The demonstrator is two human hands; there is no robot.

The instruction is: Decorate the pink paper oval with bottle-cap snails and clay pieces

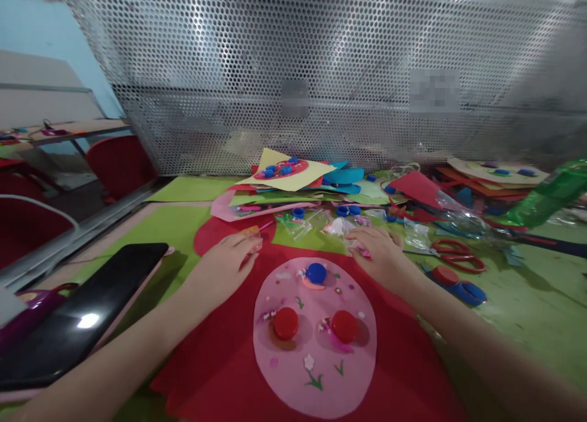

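"Two bare hands reach over a cluttered counter [541,306]. What lies between them?"

"A pink oval [313,342], flat on red paper [403,379] at the near centre, between the forearms. Three bottle caps sit on it: a blue cap [316,273] at the far end, a red cap [285,323] on the left and another red cap [345,326] on the right. Small flowers and green leaves dot the surface."

"And the left hand [236,251]?"

"Loosely curled at the far left of the oval, fingers over the red paper. Whether its grip has anything in it, one cannot tell."

"The right hand [376,251]?"

"Bent over a pink scrap [364,249], apart from the oval. Its fingers hide how wide or narrow that grip is; one cannot tell if the scrap is held."

"What surrounds the scene?"

"A black phone [110,306] lies at left. At right are red-handled scissors [460,259] and, farther off, a tilted green bottle [550,192]. At the far centre, a pale yellow sheet [314,170] tops a pile of coloured paper, before a perforated metal screen [257,49]."
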